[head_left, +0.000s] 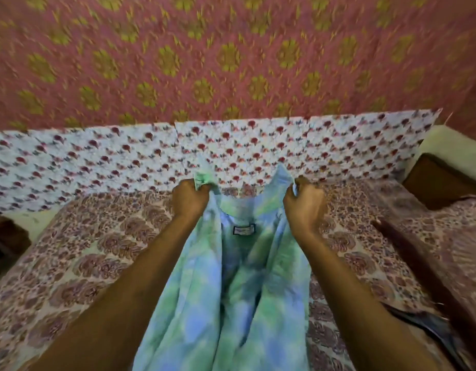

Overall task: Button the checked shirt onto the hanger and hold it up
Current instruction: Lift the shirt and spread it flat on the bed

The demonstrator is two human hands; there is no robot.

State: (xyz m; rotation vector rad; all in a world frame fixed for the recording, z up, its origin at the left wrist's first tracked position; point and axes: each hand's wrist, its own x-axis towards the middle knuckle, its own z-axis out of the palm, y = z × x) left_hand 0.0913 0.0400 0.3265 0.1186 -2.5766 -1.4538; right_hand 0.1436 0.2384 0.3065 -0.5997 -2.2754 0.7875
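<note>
We hold the shirt (239, 277) up by its collar, one hand at each side, above the bed.

The blue-and-green shirt hangs open between our forearms, its inner neck label (243, 230) facing us; blur hides any checks, and we cannot make out a hanger. Our left hand (190, 200) is curled tight round the left collar edge, our right hand (304, 203) gripping the right edge in the same way. Beneath lies a bedspread (97, 258) printed with brownish flowers, behind it a white cloth (97, 159) with red motifs, then a pink wall covering (231, 54) with yellow-green medallions. A brown cushion (440, 183) sits at far right.
</note>
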